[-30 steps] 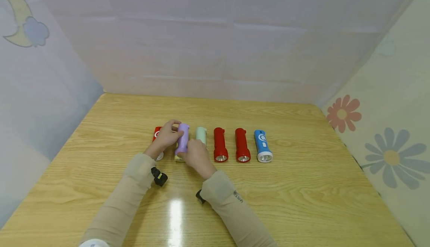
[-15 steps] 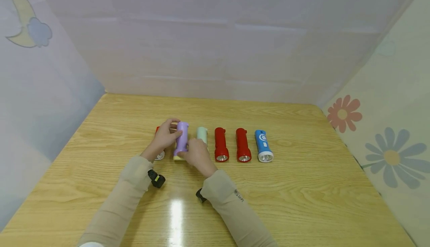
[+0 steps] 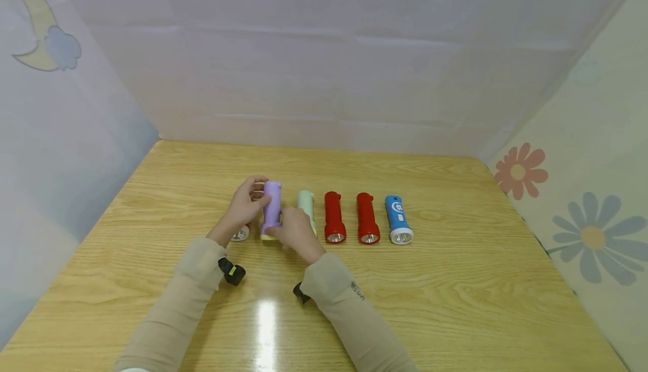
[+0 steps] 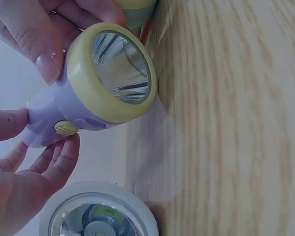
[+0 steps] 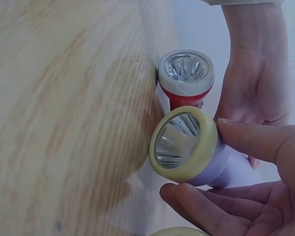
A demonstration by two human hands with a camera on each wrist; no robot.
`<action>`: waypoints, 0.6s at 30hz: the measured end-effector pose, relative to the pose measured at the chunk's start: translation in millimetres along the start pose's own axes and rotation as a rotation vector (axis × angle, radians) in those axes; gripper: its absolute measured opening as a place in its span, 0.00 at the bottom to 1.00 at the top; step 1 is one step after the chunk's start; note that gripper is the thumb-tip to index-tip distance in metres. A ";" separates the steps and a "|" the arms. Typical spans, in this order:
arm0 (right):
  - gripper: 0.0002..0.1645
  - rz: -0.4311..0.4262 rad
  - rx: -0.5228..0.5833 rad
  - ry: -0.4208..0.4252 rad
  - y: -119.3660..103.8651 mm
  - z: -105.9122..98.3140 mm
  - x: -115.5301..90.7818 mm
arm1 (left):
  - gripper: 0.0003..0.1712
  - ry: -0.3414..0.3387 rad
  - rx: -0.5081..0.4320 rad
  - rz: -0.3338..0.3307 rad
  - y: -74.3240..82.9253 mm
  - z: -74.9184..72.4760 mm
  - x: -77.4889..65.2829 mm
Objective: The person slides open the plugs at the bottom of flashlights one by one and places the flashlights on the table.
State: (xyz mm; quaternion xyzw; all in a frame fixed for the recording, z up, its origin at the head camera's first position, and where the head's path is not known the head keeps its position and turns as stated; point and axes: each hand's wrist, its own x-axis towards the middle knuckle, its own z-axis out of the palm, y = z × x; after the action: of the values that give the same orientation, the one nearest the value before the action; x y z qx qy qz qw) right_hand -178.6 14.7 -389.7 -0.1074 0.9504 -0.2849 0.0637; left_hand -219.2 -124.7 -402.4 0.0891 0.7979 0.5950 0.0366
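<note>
A purple flashlight with a yellow head ring is held between both hands. My left hand grips the tail end, thumb on one side and fingers on the other. At the head end, my right hand pinches it near the ring. A yellow switch shows on its side in the left wrist view. The lens end lies low at the tabletop. Close by on the left, a red and white flashlight is mostly hidden behind my left hand in the head view.
Right of my hands a pale green flashlight, two red flashlights and a blue flashlight lie in a row, lenses toward me. The wooden table meets printed cloth walls behind and at the sides.
Both hands have shifted the purple flashlight slightly left and away from me, apart from the pale green one. My left hand now covers more of the red and white flashlight.
</note>
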 end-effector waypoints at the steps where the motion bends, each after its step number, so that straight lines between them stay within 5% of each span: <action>1: 0.19 0.002 0.008 -0.004 0.0 0.1 0.5 | 0.24 0.000 -0.005 0.007 -0.2 -0.4 0.0; 18: 0.22 0.038 0.076 -0.028 -0.8 2.2 3.7 | 0.24 0.054 -0.058 0.000 2.1 -4.5 -1.4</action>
State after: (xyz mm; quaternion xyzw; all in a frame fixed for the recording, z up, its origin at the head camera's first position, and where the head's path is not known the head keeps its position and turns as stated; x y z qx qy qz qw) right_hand -181.6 12.0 -391.4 -0.0906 0.9397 -0.3182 0.0867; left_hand -218.4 -128.6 -399.1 0.0722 0.7810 0.6200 0.0177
